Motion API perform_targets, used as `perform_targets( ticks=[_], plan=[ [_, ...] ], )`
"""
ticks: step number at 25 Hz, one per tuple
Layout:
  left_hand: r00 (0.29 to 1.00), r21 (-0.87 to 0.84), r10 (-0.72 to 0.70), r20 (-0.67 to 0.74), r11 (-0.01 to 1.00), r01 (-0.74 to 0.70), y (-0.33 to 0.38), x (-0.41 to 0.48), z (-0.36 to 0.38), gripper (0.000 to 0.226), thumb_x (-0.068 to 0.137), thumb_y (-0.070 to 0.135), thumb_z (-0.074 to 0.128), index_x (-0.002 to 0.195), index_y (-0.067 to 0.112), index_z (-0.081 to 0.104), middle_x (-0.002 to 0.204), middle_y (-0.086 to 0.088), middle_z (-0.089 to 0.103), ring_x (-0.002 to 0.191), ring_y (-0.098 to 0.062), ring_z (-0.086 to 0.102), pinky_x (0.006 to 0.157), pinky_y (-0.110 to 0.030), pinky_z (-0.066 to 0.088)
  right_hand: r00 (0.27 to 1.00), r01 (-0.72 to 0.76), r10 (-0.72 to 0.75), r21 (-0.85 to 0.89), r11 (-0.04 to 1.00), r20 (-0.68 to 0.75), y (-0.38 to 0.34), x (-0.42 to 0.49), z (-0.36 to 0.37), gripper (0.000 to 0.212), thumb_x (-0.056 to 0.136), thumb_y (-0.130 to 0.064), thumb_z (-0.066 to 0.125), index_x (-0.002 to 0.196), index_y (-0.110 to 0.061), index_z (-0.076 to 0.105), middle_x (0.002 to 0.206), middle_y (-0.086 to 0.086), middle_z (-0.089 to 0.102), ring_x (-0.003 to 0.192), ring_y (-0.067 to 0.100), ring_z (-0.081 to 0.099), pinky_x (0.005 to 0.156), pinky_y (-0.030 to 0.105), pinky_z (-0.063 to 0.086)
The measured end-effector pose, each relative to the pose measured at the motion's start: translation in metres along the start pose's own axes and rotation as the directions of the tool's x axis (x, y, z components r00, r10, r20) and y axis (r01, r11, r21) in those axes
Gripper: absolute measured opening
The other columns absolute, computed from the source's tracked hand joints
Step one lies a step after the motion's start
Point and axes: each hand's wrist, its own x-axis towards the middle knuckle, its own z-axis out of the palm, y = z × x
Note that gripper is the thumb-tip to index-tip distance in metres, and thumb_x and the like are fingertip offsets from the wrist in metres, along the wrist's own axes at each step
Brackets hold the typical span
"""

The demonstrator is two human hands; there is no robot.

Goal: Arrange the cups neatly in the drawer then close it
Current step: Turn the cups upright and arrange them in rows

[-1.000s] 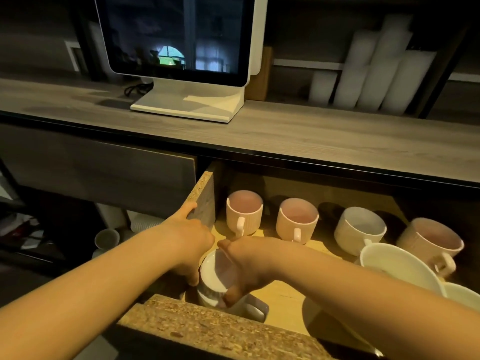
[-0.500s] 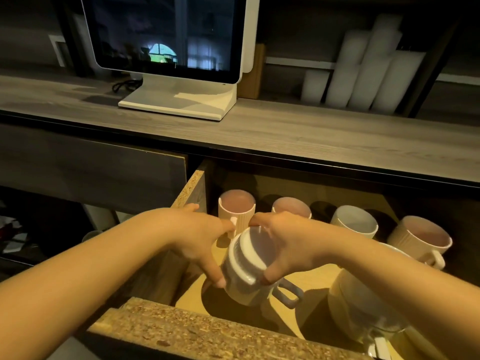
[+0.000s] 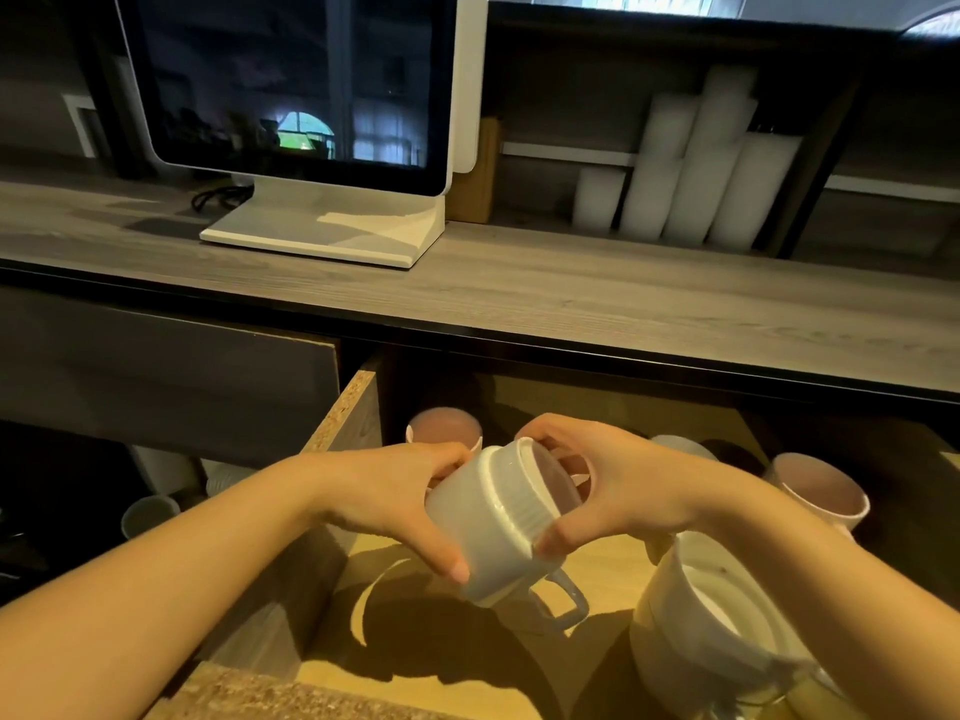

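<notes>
Both hands hold a white stacked pair of mugs (image 3: 493,522) tilted on its side above the open wooden drawer (image 3: 353,413), handle pointing down. My left hand (image 3: 395,491) grips its base side; my right hand (image 3: 608,485) grips the rim, where a pink-lined inner cup shows. Behind them a pink mug (image 3: 441,428) stands at the drawer's back left. A white cup (image 3: 680,444) and another pink mug (image 3: 826,491) stand at the back right. A larger white mug (image 3: 711,636) lies tilted at the front right.
A grey wooden counter (image 3: 571,298) overhangs the drawer, carrying a white-framed monitor (image 3: 291,90) and stacks of white paper cups (image 3: 691,163). The drawer's chipboard front edge (image 3: 270,693) is near me. More cups (image 3: 148,514) sit on a dark lower shelf at left.
I lifted the white stacked mugs off the drawer floor and tipped them sideways, raising them higher between both hands. My left hand left the drawer's side wall and now grips the mugs.
</notes>
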Motion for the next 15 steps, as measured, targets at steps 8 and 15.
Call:
perform_targets(
  ticks=[8, 15],
  plan=[
    [0.981, -0.084, 0.016, -0.193, 0.996, -0.033, 0.019, -0.015, -0.003, 0.074, 0.045, 0.048, 0.072, 0.111, 0.035, 0.040, 0.115, 0.003, 0.048, 0.106, -0.022, 0.059, 0.084, -0.041, 0.058, 1.000, -0.027, 0.025, 0.175, 0.984, 0.014, 0.003, -0.004, -0.009, 0.067, 0.067, -0.017, 0.083, 0.119, -0.033, 0.044, 0.115, -0.009, 0.057, 0.108, 0.010, 0.058, 0.089, 0.022, 0.054],
    [0.931, 0.269, -0.016, -0.364, 0.956, 0.121, 0.034, -0.023, -0.001, 0.072, 0.068, 0.040, 0.079, 0.123, 0.033, 0.031, 0.117, 0.010, 0.036, 0.107, -0.009, 0.043, 0.082, -0.018, 0.050, 0.990, -0.109, 0.106, -0.026, 0.994, -0.093, 0.001, 0.000, -0.009, 0.045, 0.085, -0.049, 0.057, 0.124, -0.028, 0.054, 0.115, -0.008, 0.061, 0.103, 0.009, 0.060, 0.087, 0.022, 0.052]
  ],
)
